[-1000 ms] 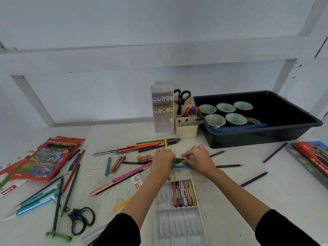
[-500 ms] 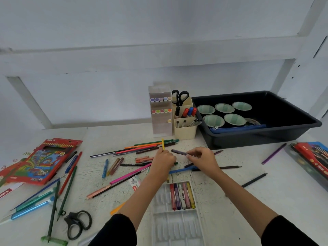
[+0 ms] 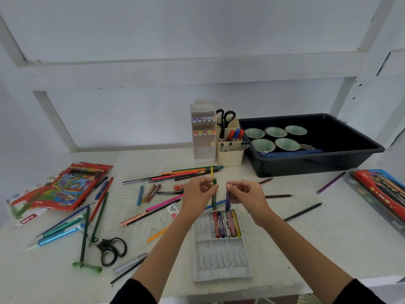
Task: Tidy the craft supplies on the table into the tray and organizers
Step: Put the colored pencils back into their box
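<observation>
A white crayon tray [image 3: 221,257] lies at the table's front centre, with several crayons [image 3: 226,223] in its top right slots. Just above it, my left hand [image 3: 198,197] pinches a green crayon [image 3: 214,194] held upright. My right hand [image 3: 247,195] pinches a dark blue crayon [image 3: 228,200] that hangs down over the tray's top edge. Loose coloured pencils [image 3: 182,174] lie scattered behind and left of my hands.
A black bin [image 3: 355,154] with several paper cups stands back right, beside a cream pen holder [image 3: 230,154] and a marker organizer [image 3: 202,134]. Black scissors [image 3: 111,250], a red pencil box [image 3: 72,187] and pens lie left. A pencil case [image 3: 381,191] sits far right.
Both hands rose from the table near the tray's top. The right hand's crayon swung from lying sideways to hanging down, and the left hand now holds a green crayon upright.
</observation>
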